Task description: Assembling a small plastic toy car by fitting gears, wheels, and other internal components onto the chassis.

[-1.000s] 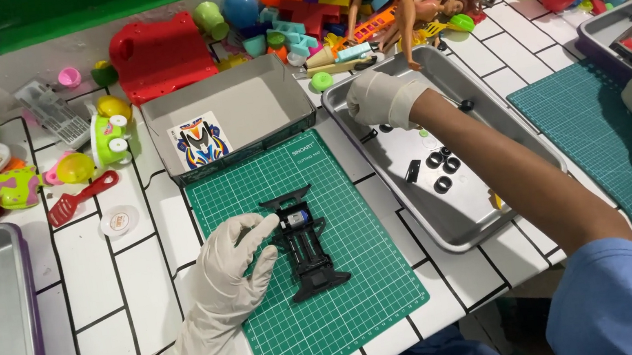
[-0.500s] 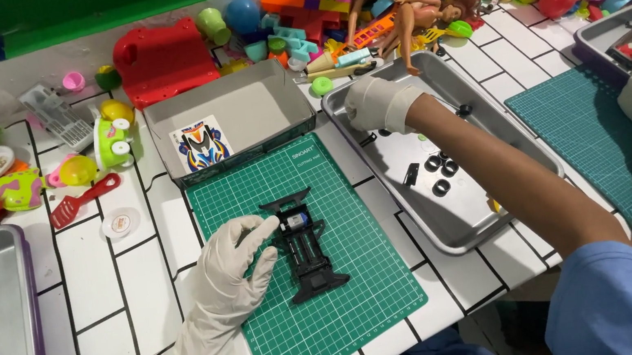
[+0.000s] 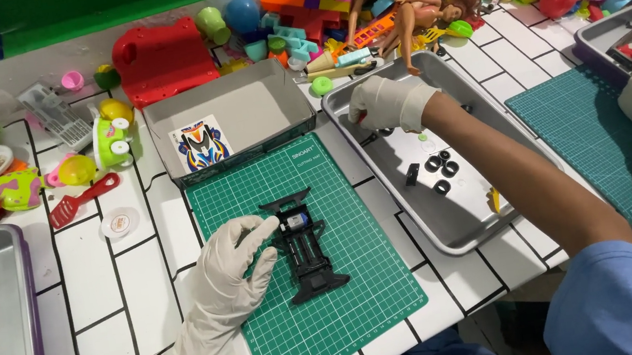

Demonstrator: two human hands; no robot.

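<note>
Left hand, gloved, rests at centre frame on the green cutting mat, fingers spread, fingertips touching the side of one black toy car chassis lying on the mat. Right hand, gloved, reaches into the metal tray right of centre, its grip curled; whether it pinches anything I cannot tell. Four small black parts lie in that tray.

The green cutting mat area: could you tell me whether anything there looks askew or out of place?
Only slightly: the black toy car chassis lies angled across the green cutting mat grid, steadied by the left hand. Nothing looks spilled or broken.
</note>
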